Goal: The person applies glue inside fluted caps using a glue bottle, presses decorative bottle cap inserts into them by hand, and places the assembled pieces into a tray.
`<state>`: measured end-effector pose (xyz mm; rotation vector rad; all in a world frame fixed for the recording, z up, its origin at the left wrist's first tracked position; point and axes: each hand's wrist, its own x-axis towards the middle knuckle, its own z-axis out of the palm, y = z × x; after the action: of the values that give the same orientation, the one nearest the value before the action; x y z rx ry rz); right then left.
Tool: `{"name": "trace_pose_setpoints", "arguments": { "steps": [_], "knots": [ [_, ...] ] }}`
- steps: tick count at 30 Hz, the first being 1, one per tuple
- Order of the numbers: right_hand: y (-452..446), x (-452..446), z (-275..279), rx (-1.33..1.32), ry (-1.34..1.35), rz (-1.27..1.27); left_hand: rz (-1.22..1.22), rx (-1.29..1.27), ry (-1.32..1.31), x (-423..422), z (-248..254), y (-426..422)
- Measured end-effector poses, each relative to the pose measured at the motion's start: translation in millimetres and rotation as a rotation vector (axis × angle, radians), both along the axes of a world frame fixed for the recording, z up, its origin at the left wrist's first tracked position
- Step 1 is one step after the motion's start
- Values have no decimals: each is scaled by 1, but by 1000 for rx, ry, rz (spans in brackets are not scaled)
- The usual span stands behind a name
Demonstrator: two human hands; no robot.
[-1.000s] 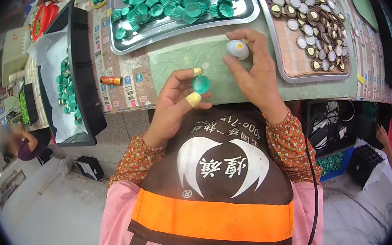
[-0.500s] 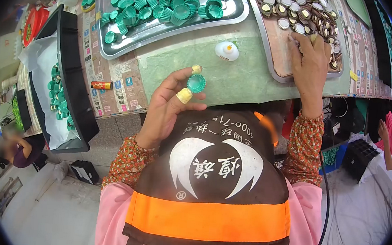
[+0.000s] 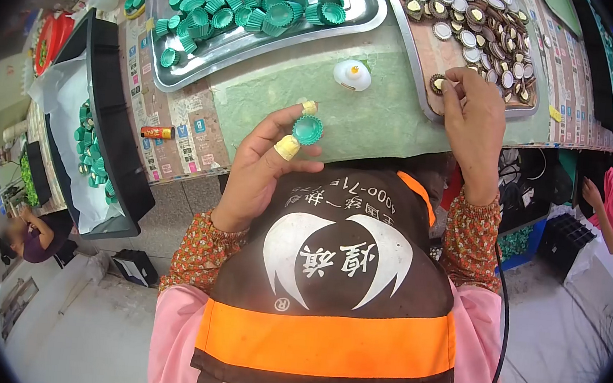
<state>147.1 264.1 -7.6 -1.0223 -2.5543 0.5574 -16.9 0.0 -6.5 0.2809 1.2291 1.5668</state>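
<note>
My left hand [image 3: 262, 158] pinches a small green fluted cup [image 3: 307, 129] between thumb and finger, its round mouth facing up at me. Yellowish wraps cover that thumb and fingertip. At the near left corner of the right-hand tray [image 3: 430, 113], my right hand [image 3: 475, 122] grips a brown fluted disc [image 3: 437, 84] with a pale piece at its centre. Many similar brown discs [image 3: 508, 56], some with whitish round faces, are spread over the tray just beyond that hand. Between the hands sits a white dome-like object [image 3: 352, 74] with an orange tip.
A metal tray [image 3: 208, 70] heaped with green fluted cups [image 3: 274, 14] stands at the back left. Left of it is a black crate [image 3: 105, 123] lined with white sheet, holding more green pieces. A red-and-gold tube [image 3: 157, 132] lies on the table. Other people are at both sides.
My right hand has come from among the discs toward the tray's near left corner, now with a brown disc at its fingertips. My left hand has hardly moved and keeps the green cup.
</note>
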Motion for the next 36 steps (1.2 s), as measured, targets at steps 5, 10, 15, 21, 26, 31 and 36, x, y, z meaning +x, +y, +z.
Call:
{"name": "trace_pose_setpoints", "arguments": {
  "steps": [5, 10, 15, 21, 26, 31, 36],
  "knots": [
    [11, 8, 7, 100, 3, 185, 6, -15, 6, 0, 1, -2],
    [16, 9, 9, -13, 39, 185, 25, -10, -34, 1, 0, -5],
    [10, 9, 9, -44, -17, 149, 42, -12, -44, 2, 0, -4],
    [7, 7, 10, -10, -11, 185, 22, 17, -47, 1, -5, -8],
    [11, 7, 5, 10, 0, 228, 41, 15, -38, 4, -4, -6],
    [12, 7, 7, 4, 0, 251, 28, 8, -140, 4, -3, -6],
    [15, 11, 4, 28, 11, 277, 26, 52, -276, 4, -9, -8]
  ]
}}
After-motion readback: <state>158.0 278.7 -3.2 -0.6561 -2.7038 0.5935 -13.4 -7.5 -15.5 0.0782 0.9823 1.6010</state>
